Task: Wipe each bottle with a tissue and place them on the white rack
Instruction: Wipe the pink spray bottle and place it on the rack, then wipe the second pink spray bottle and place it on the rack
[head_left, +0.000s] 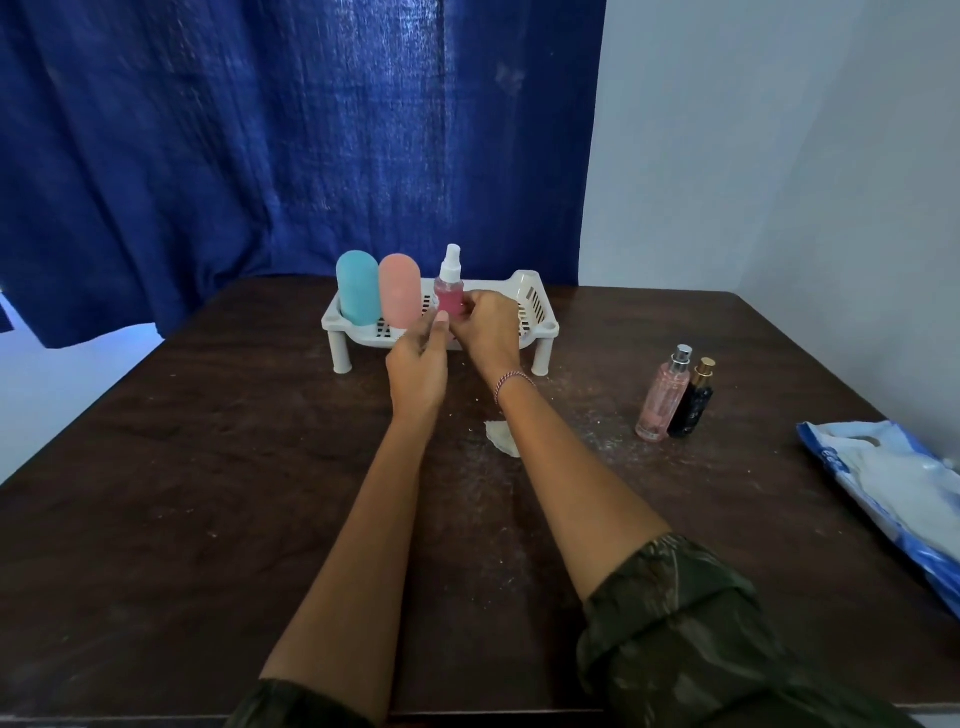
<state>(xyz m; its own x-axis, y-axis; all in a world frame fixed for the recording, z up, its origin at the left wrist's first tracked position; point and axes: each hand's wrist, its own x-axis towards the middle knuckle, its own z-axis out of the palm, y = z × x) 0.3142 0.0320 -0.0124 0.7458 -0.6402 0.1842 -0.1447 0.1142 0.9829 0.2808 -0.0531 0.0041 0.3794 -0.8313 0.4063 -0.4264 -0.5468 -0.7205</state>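
Dark wooden table before a blue curtain. At far centre, white slotted plastic rack on legs. Rounded teal bottle and rounded pink bottle upright at its left end, side by side, probably to leave room rightward. Pink spray bottle with white nozzle upright next in line, base hidden, body pinched by right hand, apparently for setting down. Left hand just beside, thumb raised; grip not discernible. Crumpled white tissue left nearer, likely to free both hands. Pink glass perfume bottle and black gold-capped bottle waiting at right.

Blue curtain, pale wall, dark table.
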